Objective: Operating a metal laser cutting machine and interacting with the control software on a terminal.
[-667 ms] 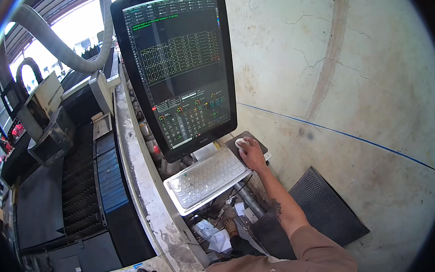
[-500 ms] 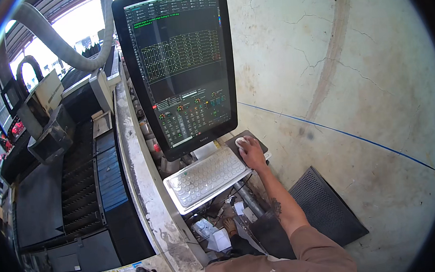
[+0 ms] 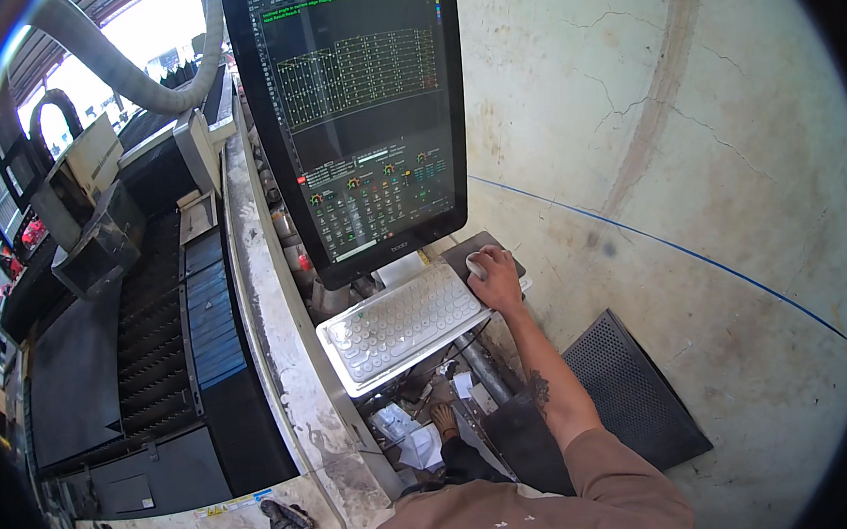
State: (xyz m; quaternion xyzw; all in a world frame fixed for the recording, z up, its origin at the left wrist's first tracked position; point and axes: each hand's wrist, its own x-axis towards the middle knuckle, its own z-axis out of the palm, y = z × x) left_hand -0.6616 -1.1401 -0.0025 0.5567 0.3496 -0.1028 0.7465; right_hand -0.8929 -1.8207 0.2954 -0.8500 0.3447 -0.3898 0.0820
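Head view: right grip (image 3: 498,279) clasps white mouse (image 3: 476,265), mouse protruding grip's left side, on dark pad (image 3: 458,253), tray's (image 3: 363,388) right end; gloved left grip (image 3: 286,520) at machine rim (image 3: 330,454), closure indeterminable.

On my feed a white tray (image 3: 357,388) carries the pale keyboard (image 3: 408,321); right of the keyboard, a dark pad (image 3: 455,257) lies on the tray with the white mouse (image 3: 475,267) on it. Farther right of the keyboard, I see the stained floor (image 3: 561,285) bearing a thin blue line (image 3: 654,235) and, nearer me, a black perforated panel (image 3: 635,387).
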